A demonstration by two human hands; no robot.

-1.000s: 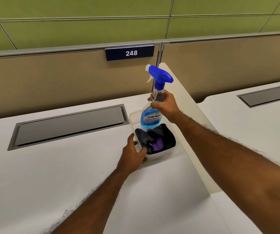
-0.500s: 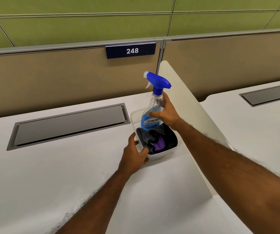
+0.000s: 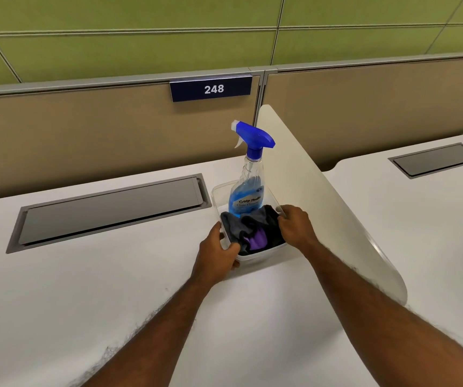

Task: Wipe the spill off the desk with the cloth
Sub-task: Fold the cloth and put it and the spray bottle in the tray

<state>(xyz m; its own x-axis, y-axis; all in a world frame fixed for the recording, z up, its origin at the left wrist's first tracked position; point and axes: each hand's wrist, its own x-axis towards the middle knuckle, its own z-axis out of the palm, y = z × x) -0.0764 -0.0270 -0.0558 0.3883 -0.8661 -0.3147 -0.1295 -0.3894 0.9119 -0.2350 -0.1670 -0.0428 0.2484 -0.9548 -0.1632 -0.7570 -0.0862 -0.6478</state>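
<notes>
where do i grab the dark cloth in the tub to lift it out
Pinch the raised grey fold on top of the cloth, coming straight down from above: the tub walls close off its sides and the spray bottle stands upright at the far end.

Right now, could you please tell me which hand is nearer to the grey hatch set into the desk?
Left. The left hand grips the tub's near-left corner, the side facing the hatch; the right hand sits at the tub's right rim, farther away.

White "248" on navy plate (image 3: 211,88) atop partition (image 3: 85,129), spray bottle (image 3: 248,188) label (script blurred, unreadable)
</notes>
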